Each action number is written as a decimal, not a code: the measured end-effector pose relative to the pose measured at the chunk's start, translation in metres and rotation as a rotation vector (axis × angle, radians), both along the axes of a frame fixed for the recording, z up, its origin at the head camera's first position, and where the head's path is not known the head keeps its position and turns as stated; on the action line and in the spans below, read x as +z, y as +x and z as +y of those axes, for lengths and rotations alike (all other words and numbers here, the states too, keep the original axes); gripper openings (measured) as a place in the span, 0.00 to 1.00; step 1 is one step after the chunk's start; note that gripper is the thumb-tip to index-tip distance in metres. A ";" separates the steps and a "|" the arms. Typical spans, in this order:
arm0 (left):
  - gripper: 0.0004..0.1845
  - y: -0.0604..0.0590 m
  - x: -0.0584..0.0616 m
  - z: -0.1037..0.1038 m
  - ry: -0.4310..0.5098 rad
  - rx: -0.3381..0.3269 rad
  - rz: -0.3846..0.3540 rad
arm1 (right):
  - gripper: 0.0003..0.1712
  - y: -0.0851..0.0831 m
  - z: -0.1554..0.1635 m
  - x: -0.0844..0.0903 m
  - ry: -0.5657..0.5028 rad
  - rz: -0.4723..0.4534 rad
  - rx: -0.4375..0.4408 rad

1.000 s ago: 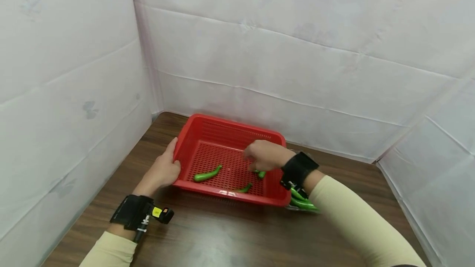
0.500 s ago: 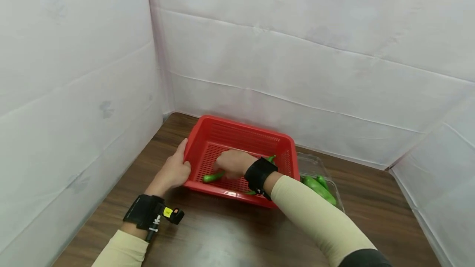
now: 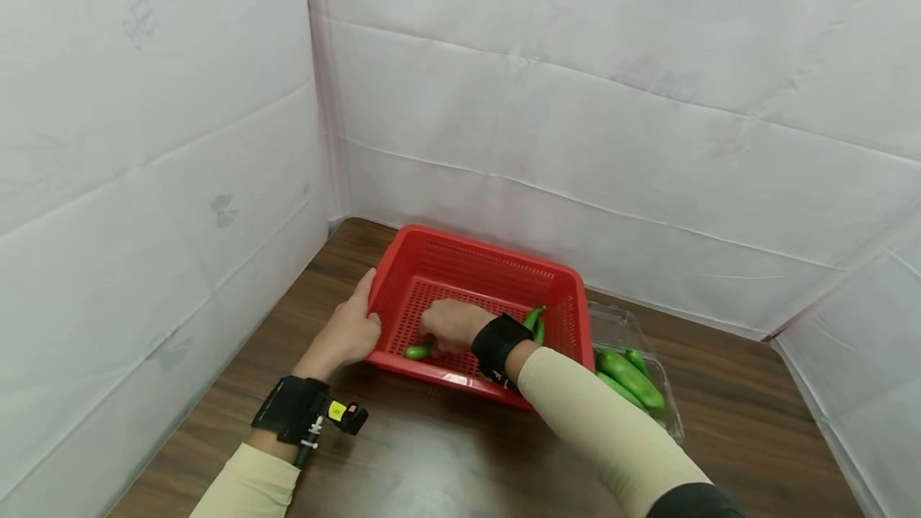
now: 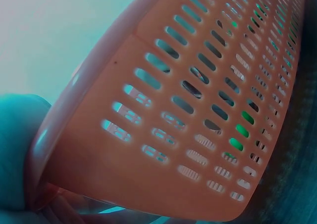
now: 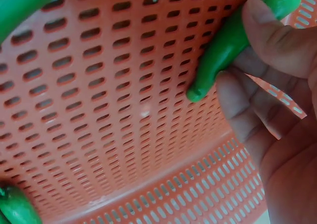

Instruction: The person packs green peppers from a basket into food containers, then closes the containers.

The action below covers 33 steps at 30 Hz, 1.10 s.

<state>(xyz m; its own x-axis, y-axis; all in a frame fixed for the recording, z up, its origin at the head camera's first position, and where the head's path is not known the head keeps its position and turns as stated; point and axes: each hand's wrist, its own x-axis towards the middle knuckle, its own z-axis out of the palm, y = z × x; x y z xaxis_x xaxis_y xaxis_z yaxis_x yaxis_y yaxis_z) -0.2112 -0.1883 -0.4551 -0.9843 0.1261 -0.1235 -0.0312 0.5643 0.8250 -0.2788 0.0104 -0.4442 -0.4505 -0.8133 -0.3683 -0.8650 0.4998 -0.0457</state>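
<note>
My left hand grips the left rim of a red plastic basket, thumb over the edge. In the left wrist view, the slotted basket wall fills most of the picture. My right hand is inside the basket, near its front left, on a long green pepper. The right wrist view shows the thumb and fingers of the right hand pinching this pepper, its narrow end close to the perforated floor. More green peppers lie in the basket's right part, partly behind the right wrist.
Right of the basket is a clear plastic container with several green peppers in it, partly covered by the right sleeve. All stand on a dark wooden table. White sheeting walls in the back and sides.
My right hand has moved left inside the basket, from a pepper at the right to the one at the front left, and now pinches it. The left hand keeps its grip. The view has shifted slightly.
</note>
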 end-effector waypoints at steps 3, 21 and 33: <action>0.41 0.000 0.001 0.000 0.000 -0.001 0.001 | 0.03 0.001 -0.001 0.000 -0.007 0.001 -0.016; 0.41 -0.003 0.004 0.001 -0.021 -0.018 -0.003 | 0.05 -0.001 0.014 0.005 -0.054 -0.054 -0.030; 0.41 -0.006 0.007 -0.006 -0.026 -0.023 -0.031 | 0.10 -0.002 0.034 0.035 -0.112 -0.112 -0.128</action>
<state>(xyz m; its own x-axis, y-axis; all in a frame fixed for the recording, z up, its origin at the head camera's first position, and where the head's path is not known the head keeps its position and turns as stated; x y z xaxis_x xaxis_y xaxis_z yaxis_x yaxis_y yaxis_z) -0.2169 -0.1946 -0.4477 -0.9768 0.1446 -0.1577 -0.0437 0.5867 0.8086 -0.2805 0.0444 -0.4093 -0.5140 -0.7908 -0.3323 -0.7811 0.5916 -0.1998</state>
